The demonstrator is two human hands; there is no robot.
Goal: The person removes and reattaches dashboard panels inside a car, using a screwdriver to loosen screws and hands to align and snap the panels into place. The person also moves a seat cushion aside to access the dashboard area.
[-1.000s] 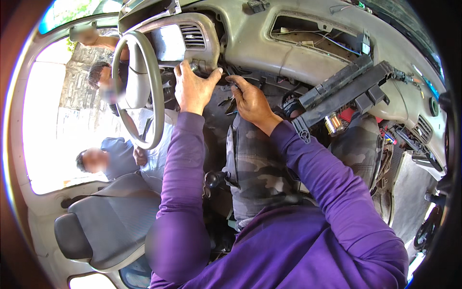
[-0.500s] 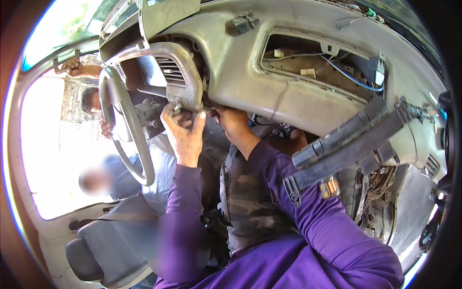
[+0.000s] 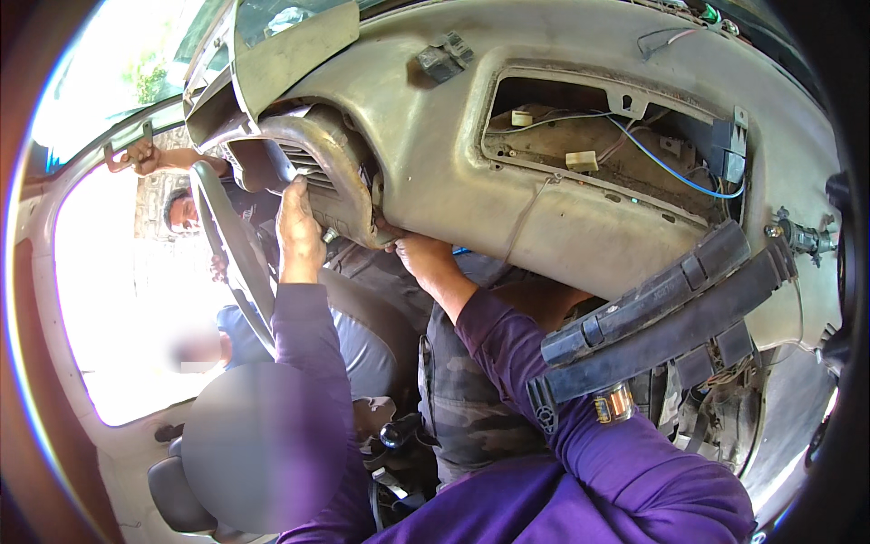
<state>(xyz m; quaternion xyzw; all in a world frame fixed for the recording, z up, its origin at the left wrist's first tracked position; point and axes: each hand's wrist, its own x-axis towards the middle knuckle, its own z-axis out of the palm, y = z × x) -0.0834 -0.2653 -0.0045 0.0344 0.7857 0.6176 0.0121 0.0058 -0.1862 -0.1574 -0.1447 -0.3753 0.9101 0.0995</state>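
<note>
A beige dashboard trim panel (image 3: 349, 214) with slatted air vents sits around the instrument opening behind the steering wheel, a gap showing along its right edge. My left hand (image 3: 299, 238) grips its lower left side, with fingers up by the vent slats. My right hand (image 3: 424, 257) is at the panel's lower right corner, where the fingers close on the edge and the tips are partly hidden. Between the hands, a small metal knob-like piece (image 3: 331, 234) shows on the panel's lower face. The steering wheel (image 3: 234, 245) stands just left of my left hand.
The beige dashboard (image 3: 435, 181) has an open cavity with loose wires (image 3: 675, 165). A dark module (image 3: 444, 57) lies on top. Long black plastic trim pieces (image 3: 648, 304) lie over my right forearm. A person (image 3: 183, 210) stands outside the open door, one hand on the frame handle; another blurred person is lower down.
My left hand has moved from the panel's lower corner up its left side. The panel appears lower and more turned. My right hand stays at its lower right edge. The view has shifted.
</note>
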